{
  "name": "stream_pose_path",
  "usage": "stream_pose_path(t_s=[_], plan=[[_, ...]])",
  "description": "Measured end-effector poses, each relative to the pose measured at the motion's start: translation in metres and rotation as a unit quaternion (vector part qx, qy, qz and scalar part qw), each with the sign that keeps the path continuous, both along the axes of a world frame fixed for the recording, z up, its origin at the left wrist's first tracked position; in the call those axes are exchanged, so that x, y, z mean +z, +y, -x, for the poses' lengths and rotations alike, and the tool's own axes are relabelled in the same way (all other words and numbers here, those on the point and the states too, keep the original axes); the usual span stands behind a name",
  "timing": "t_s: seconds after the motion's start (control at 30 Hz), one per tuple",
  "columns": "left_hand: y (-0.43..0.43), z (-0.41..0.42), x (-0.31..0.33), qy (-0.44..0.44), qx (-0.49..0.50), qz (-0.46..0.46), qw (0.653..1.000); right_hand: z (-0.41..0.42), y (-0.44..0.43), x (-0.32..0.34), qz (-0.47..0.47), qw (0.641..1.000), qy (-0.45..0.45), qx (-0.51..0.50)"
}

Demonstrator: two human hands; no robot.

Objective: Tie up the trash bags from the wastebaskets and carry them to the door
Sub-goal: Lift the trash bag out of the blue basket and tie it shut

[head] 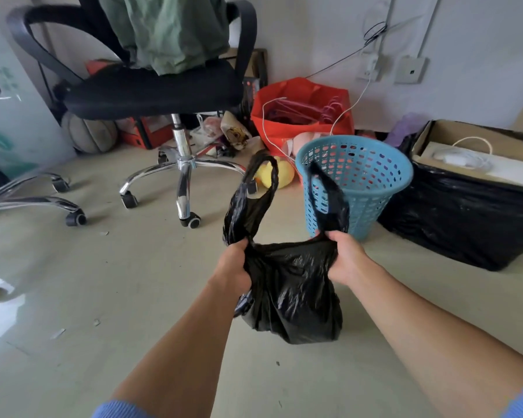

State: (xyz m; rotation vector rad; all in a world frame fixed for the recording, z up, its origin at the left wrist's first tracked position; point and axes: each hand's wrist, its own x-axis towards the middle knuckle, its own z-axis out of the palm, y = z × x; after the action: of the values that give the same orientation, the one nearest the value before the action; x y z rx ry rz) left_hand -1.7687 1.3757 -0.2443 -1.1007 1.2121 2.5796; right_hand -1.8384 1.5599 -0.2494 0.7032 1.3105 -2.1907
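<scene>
A black plastic trash bag (pixel 293 294) hangs above the floor, out of the basket, with its mouth gathered between my two hands. My left hand (pixel 234 263) grips the bag's left top corner, and that handle loop stands up above it. My right hand (pixel 346 256) grips the right top corner, its handle strip rising in front of the basket. Just behind the bag stands the blue perforated wastebasket (pixel 372 179), upright on the floor with no liner visible in it.
A black office chair (pixel 151 89) with green cloth on it stands at the left, its chrome wheeled base spread over the floor. A red bag (pixel 284 128) of hangers, a yellow toy and clutter line the wall. A cardboard box wrapped in black plastic (pixel 465 218) sits at right.
</scene>
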Motion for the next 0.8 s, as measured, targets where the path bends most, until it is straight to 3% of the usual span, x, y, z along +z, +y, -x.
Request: stream_pose_path(t_s=[0.2,0.3,0.5,0.57,0.67,0.73,0.8], plan=[[0.002,0.0,0.001,0.025,-0.081,0.028,0.996,0.001,0.005,0.006,0.007,0.997,0.033,0.075],[0.002,-0.005,0.003,0.031,-0.145,0.1,0.984,0.004,0.01,0.012,-0.012,0.987,0.063,0.146],[0.013,-0.001,-0.004,0.008,-0.169,0.275,0.946,0.009,0.009,0.013,-0.024,0.975,0.102,0.195],[0.015,-0.002,-0.007,0.007,-0.234,0.367,0.9,0.014,0.002,0.007,-0.063,0.979,0.114,0.158],[0.008,-0.005,-0.015,-0.035,-0.32,0.496,0.806,0.028,0.001,0.006,-0.116,0.99,0.086,-0.001],[0.002,-0.007,-0.019,-0.061,-0.313,0.499,0.806,0.036,0.007,0.004,-0.127,0.987,0.066,-0.071],[0.0,-0.008,-0.017,-0.067,-0.271,0.429,0.859,0.037,0.01,0.0,-0.114,0.988,0.056,-0.085]])
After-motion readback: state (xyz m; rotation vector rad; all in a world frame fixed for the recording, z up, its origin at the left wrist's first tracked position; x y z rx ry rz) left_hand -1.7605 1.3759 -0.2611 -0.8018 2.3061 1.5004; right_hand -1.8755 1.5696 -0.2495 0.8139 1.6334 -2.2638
